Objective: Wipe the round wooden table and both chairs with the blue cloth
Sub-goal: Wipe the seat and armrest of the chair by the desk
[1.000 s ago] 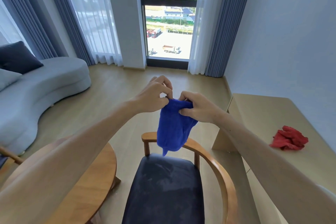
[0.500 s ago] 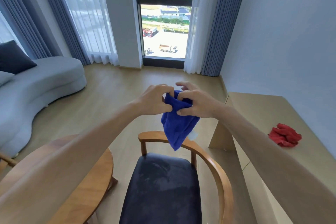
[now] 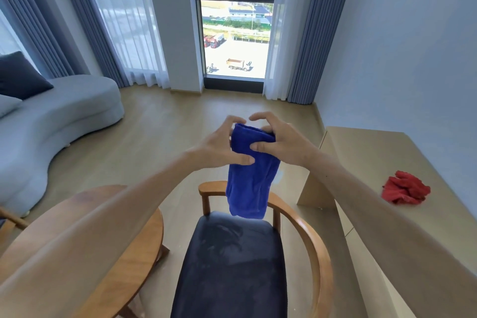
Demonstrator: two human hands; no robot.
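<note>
1. Both grips meet in mid-air in the head view: the left hand [image 3: 219,147] and the right hand [image 3: 281,142] each curl round the top of the blue cloth [image 3: 251,175], thumbs pressed on its near face, fingers arched over its upper fold.
2. Below the grips the cloth hangs folded lengthwise, its lower edge just above the dark seat of the chair [image 3: 232,261], apart from it, in front of the curved wooden backrest.
3. Down and to the left of the left grip lies the round wooden table [image 3: 136,258], partly hidden by the left forearm.
4. To the right of the right grip runs a pale desk-like table [image 3: 366,152] along the wall, with a crumpled red cloth [image 3: 405,188] lying on it.
5. Far left of the grips stands a grey sofa [image 3: 64,111] bearing a dark cushion [image 3: 19,75]; beyond the grips is a tall window [image 3: 235,33] between curtains.
</note>
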